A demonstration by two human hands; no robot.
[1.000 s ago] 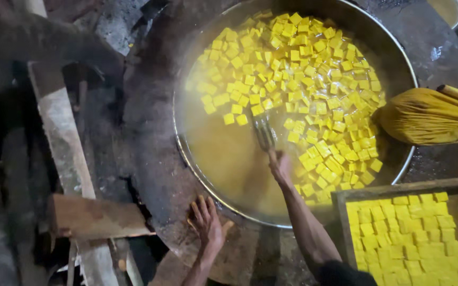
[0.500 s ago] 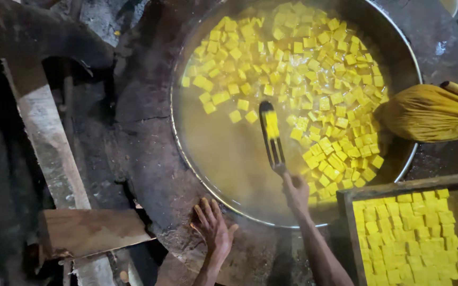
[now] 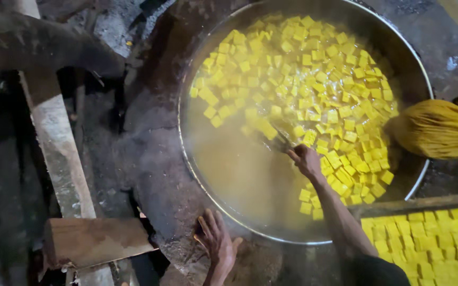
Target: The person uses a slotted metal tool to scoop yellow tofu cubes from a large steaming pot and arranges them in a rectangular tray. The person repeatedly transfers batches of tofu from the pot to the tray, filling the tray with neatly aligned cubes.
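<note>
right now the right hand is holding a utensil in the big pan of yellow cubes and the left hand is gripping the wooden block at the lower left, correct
Not quite. The right hand does hold a utensil in the big pan of yellow cubes, but the left hand is not gripping the wooden block. The head view shows it resting spread flat on the dark surround just outside the pan's near rim.

Dim scene, light pooling warm over the big pan (image 3: 417,79), its yellow cubes (image 3: 314,79) bright and fairly crisp. Steam hazes the liquid near the pan's left rim. The left side sinks into deep shadow, soft and grainy.
</note>
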